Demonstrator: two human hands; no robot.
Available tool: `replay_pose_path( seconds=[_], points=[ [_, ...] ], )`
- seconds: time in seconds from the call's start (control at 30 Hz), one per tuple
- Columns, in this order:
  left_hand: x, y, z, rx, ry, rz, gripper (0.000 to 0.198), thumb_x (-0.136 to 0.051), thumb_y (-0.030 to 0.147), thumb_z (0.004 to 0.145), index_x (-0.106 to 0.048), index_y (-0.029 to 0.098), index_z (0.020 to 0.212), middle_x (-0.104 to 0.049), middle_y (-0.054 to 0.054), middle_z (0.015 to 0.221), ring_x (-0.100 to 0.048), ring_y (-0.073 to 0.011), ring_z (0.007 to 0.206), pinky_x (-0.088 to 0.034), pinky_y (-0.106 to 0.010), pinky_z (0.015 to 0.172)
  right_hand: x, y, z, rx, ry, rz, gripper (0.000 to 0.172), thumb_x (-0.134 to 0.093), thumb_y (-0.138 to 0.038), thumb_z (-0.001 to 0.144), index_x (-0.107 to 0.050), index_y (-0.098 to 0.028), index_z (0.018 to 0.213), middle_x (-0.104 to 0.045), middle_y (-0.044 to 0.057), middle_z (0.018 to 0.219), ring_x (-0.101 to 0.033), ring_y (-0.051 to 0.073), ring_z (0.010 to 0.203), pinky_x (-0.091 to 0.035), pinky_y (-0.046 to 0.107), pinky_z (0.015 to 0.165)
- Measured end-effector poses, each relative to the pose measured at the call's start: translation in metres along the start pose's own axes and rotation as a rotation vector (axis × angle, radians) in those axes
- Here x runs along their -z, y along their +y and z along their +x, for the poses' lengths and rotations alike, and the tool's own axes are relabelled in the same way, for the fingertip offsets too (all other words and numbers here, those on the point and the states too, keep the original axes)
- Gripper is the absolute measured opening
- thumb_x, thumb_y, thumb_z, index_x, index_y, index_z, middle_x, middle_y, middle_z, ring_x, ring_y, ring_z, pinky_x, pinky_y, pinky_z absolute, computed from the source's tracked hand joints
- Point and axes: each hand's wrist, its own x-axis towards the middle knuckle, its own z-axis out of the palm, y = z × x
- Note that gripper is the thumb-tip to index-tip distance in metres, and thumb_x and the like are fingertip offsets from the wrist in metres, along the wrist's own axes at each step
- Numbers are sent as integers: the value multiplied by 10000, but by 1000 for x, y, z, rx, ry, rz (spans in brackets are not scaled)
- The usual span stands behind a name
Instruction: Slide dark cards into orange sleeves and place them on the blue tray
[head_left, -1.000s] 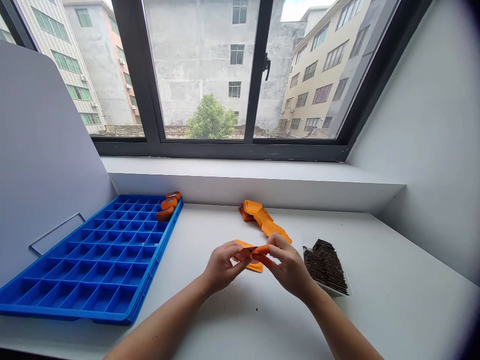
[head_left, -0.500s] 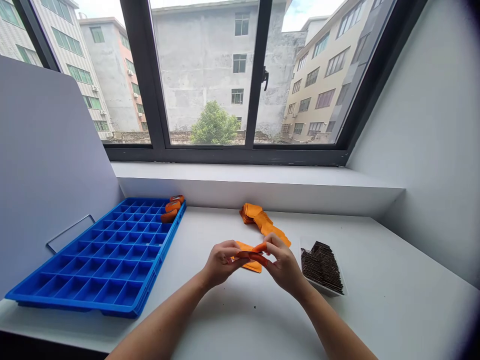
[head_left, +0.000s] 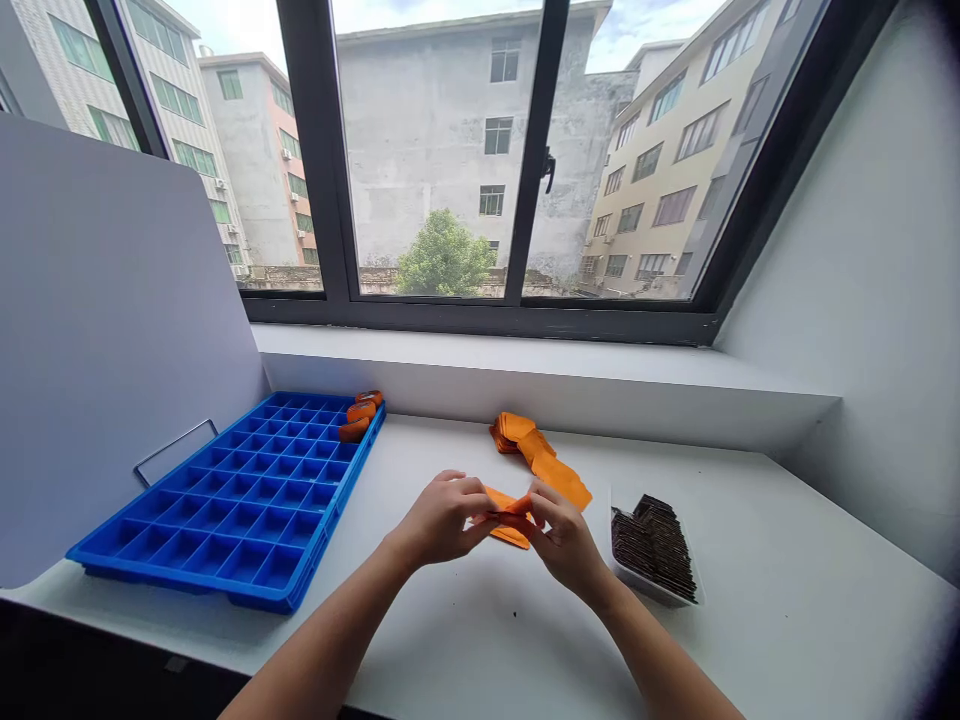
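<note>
Over the middle of the table, both hands meet at a small orange pouch [head_left: 519, 506]. My right hand [head_left: 562, 535] pinches the pouch between thumb and fingers. My left hand [head_left: 448, 515] is closed at the pouch's left end, its fingertips on a thin dark piece that is mostly hidden. Just beneath the hands, another flat orange pouch [head_left: 511, 538] lies on the table. Behind them is a stack of orange pouches [head_left: 516, 428], with more fanned out [head_left: 562, 480] toward my right hand. A white box [head_left: 694, 598] of thin dark-brown pieces [head_left: 652, 545] stands to the right.
At left sits a blue compartment tray [head_left: 187, 580] with several folded orange items [head_left: 354, 430] in its far right corner. A metal wire handle [head_left: 172, 447] leans by a pale panel [head_left: 112, 350]. A windowsill [head_left: 525, 362] bounds the table's back; a dark crumb [head_left: 514, 614] lies in front.
The view has shifted slightly, so the scene sits farther right. My left hand has closed up to the pouch, and less of the dark piece shows between the hands.
</note>
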Motion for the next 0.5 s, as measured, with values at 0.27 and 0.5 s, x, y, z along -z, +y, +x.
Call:
replay_pose_path(
  seconds=[0.27, 0.5],
  points=[
    [71, -21, -12, 102, -54, 162, 89, -796, 290, 984, -855, 354, 963, -782, 12, 848, -654, -222, 972, -273, -550, 1163, 0, -8, -4, 0, -67, -87, 385, -777, -515, 969, -633, -236, 1193, -578, -3, 849, -584, 191, 746, -511, 340, 677],
    [155, -144, -36, 402, 175, 123, 402, -730, 683, 912, -905, 324, 956, -820, -58, 914, -694, -255, 909, -532, -387, 878, 7, -17, -1, 70, -94, -134, 393, -752, -411, 998, -594, -242, 1316, -588, 12, 898, -593, 210, 809, -545, 376, 756]
  ],
)
